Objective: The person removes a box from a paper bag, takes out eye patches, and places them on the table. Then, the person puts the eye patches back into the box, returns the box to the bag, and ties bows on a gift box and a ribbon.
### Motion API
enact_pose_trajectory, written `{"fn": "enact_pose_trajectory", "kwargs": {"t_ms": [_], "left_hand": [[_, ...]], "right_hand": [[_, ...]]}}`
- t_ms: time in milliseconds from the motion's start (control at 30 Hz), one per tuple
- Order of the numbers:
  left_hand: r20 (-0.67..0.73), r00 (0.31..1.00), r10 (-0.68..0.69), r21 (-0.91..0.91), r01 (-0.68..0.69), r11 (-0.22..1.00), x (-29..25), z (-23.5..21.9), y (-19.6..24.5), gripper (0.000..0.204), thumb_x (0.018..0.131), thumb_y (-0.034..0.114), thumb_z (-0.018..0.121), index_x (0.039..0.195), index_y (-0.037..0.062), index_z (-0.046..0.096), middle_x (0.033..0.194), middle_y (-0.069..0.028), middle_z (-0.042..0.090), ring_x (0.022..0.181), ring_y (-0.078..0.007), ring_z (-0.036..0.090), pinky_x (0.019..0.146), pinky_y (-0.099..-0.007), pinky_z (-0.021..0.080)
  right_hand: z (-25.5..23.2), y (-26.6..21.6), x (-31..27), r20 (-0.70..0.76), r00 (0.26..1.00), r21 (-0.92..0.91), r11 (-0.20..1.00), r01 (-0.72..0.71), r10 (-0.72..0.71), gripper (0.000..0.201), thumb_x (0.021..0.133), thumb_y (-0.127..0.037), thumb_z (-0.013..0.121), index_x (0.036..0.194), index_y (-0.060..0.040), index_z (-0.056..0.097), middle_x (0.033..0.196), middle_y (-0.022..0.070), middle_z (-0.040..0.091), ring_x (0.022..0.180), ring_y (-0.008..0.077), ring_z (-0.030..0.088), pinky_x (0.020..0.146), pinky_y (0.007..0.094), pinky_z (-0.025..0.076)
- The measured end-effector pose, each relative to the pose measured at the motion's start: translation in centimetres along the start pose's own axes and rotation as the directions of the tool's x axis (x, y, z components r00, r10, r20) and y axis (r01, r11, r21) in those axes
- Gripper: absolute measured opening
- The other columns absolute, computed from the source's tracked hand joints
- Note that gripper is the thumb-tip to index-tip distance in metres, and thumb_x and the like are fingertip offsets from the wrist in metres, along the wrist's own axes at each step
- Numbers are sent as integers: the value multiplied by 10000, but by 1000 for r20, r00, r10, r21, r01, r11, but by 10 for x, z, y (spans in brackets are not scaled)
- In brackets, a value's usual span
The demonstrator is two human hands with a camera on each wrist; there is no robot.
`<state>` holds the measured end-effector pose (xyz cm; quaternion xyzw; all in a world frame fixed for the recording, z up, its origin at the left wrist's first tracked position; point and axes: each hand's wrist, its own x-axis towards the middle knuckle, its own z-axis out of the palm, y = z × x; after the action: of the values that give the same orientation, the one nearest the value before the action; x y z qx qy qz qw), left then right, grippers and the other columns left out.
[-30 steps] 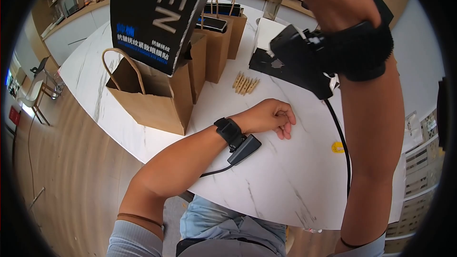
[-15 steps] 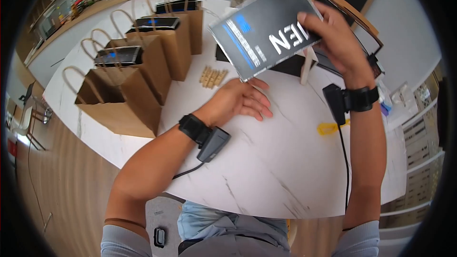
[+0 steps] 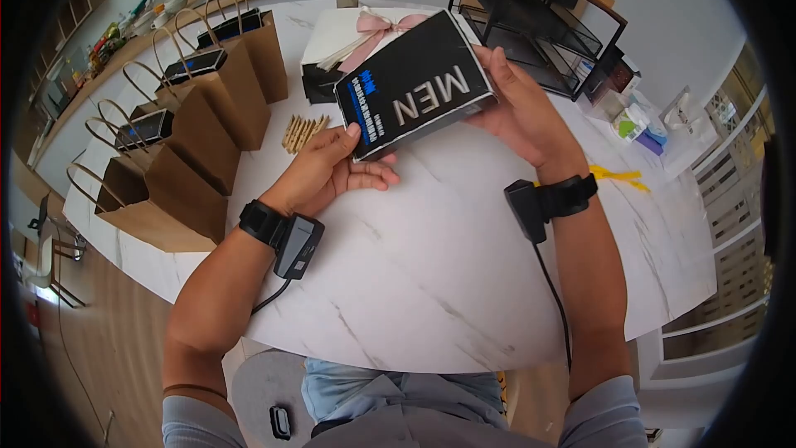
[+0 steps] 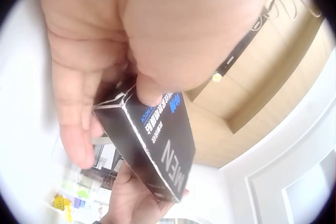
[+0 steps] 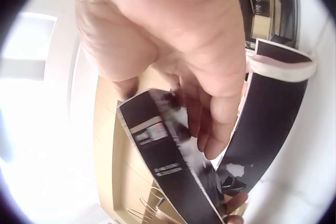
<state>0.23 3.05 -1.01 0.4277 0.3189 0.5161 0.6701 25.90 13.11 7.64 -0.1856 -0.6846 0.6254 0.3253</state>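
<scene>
A black eye-patch box with large silver letters MEN and blue print is held between both hands above the white marble-patterned table. At its near left corner, my left hand pinches it, thumb on the printed face and fingers underneath. My right hand grips the opposite end, its fingers below the box. In the left wrist view the left thumb presses on the box close to the blue print. The right wrist view shows the box's plain side and the right fingers curled at its underside.
Brown paper bags stand in a row at left, several with black boxes inside. Small wooden clothespins lie near the left hand. Behind are a white gift box with pink ribbon and a black shelf rack. A yellow strip lies at right.
The box came down from high over the bags, in the right hand, to above the table's middle. The left hand, earlier holding nothing, now grips its near left corner. The view turned rightward.
</scene>
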Motion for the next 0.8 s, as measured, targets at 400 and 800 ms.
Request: {"fn": "enact_pose_trajectory", "kwargs": {"t_ms": [400,800], "left_hand": [[233,972,19,-272,47,961,-2,-11,0,432,1100,294,381,1336,-63,449,1169,-268,613,1009,-397,679,865,-433,606],[359,926,-118,-162,186,969,-2,-6,2,521,1095,351,359,1476,-5,357,1345,-349,522,1104,-485,650,750,-403,618]], "right_hand": [[27,58,21,222,971,328,945,10,-87,928,792,-636,720,1479,-104,393,1392,76,522,1307,228,489,1098,455,413],[52,73,31,241,969,410,899,-155,56,689,849,-505,783,1328,-88,518,1178,33,617,1105,151,570,966,325,466]]}}
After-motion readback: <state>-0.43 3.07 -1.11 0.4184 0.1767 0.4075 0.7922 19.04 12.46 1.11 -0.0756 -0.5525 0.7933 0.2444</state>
